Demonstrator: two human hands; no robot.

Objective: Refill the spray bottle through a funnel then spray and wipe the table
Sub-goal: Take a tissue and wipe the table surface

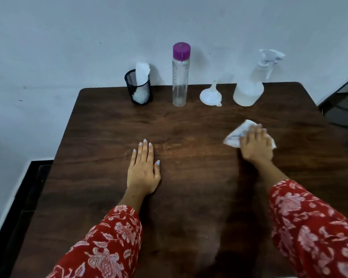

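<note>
A white spray bottle [249, 87] stands at the back right of the dark wooden table [189, 197]. Left of it a white funnel [210, 95] lies mouth down, and a clear bottle with a purple cap [180, 77] stands upright. My right hand [256, 144] presses flat on a white cloth [234, 137] on the right part of the table; the hand looks blurred. My left hand [144, 169] rests flat on the tabletop near the middle, fingers straight, holding nothing.
A black mesh cup [139, 90] with a rolled white cloth inside stands at the back left of the table. A pale wall runs right behind the table. A dark piece of furniture [343, 103] sits past the right edge.
</note>
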